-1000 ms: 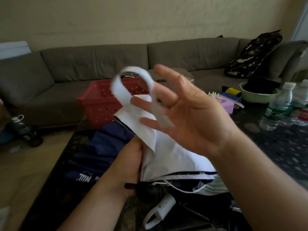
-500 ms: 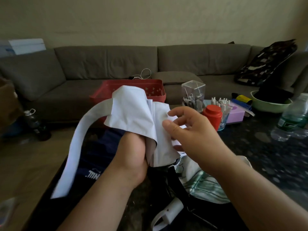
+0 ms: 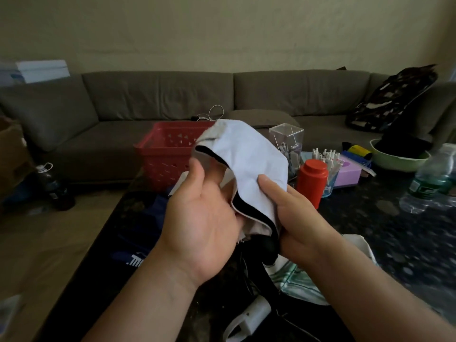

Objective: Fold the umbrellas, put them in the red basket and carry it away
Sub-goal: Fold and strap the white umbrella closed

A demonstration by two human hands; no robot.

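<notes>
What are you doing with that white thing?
A person is folding a white fabric umbrella with black trim over a dark speckled table. The left hand pinches its upper edge while the right hand grips the bundled cloth lower down. The red plastic basket waits behind, nothing visible in it from here. A dark blue umbrella lies on the table, not yet put away.

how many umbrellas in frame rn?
3, possibly more hidden: white umbrella held in both hands; navy umbrella on the table left of them; green-and-white umbrella on the table under the right forearm.
</notes>
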